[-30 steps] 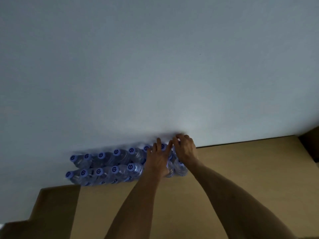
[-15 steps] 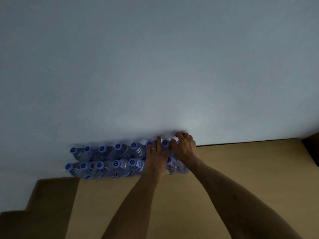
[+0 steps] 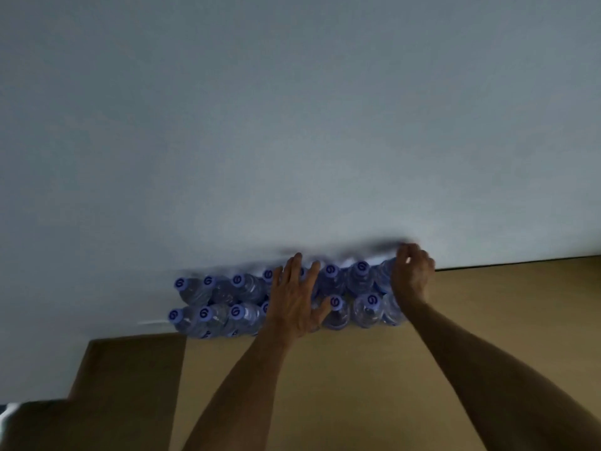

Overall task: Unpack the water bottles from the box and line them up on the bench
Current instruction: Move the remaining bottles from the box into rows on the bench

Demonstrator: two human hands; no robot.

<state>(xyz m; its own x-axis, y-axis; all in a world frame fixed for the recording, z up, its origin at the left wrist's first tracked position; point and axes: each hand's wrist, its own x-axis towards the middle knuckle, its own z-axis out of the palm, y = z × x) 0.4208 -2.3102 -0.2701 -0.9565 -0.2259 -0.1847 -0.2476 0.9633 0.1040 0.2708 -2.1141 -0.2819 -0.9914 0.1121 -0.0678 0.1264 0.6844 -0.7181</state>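
The left hand (image 3: pixel 297 299) lies flat with fingers spread across the bottle tops. The right hand (image 3: pixel 411 276) curls round the bottle at the right end of the back row. A second ago both hands were bunched together mid-row; the right has since slid out to the end, so the row looks one bottle longer. The bottles (image 3: pixel 366 292) stand in two rows on the bench (image 3: pixel 390 369) against the wall (image 3: pixel 292 125). No box is in view.
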